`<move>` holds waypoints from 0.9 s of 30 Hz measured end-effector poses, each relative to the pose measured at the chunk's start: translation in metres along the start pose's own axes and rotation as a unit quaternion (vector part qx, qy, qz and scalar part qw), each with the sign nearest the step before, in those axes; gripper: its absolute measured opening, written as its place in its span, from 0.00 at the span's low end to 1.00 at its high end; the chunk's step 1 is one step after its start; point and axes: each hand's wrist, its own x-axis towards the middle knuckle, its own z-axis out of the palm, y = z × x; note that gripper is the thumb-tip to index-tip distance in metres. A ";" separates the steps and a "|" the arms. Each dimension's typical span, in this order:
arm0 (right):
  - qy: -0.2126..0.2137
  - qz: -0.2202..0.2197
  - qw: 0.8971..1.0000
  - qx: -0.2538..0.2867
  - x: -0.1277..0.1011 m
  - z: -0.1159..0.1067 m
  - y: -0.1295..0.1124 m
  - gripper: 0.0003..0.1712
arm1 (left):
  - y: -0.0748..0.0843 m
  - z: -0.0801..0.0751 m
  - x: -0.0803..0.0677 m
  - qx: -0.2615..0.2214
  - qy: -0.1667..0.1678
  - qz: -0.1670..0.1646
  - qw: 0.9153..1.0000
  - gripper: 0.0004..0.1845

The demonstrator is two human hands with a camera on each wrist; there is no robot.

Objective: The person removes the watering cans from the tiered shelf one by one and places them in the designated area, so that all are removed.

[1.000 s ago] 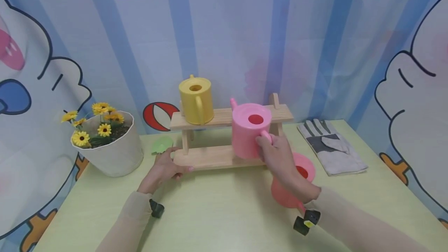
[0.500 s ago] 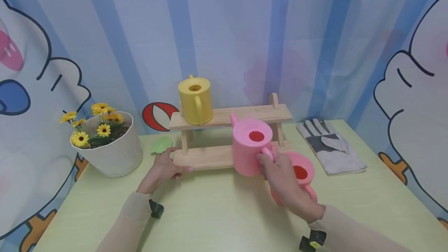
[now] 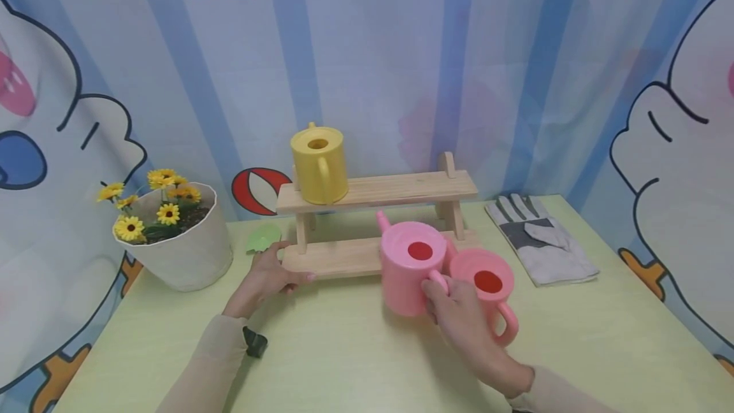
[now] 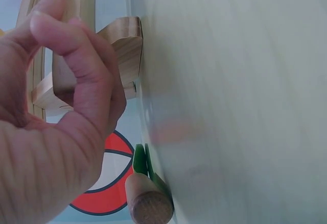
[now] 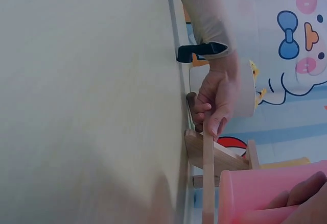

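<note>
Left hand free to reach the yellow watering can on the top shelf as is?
Probably yes. The left hand rests on the wooden rack's lower shelf end, and the yellow watering can stands just above it with nothing between.

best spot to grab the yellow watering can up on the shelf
Take the yellow watering can by its loop handle, coming from the front. It stands upright on the wooden rack's top shelf with the handle facing the person and the spout at the back.

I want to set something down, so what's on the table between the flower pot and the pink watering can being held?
In the head view, the left hand lies between the flower pot and pink watering can, gripping the wooden shelf's end.
</note>
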 end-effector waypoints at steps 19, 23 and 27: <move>0.009 0.006 1.000 0.003 -0.007 0.009 0.048 0.23 | 0.000 0.000 0.000 0.001 -0.001 -0.008 1.000 0.57; 0.005 0.014 1.000 0.008 -0.009 0.010 0.048 0.22 | 0.000 0.000 0.000 0.005 -0.001 -0.007 1.000 0.56; 0.015 0.048 0.999 0.003 -0.015 0.014 0.041 0.22 | -0.001 0.000 0.001 0.007 -0.001 -0.007 1.000 0.56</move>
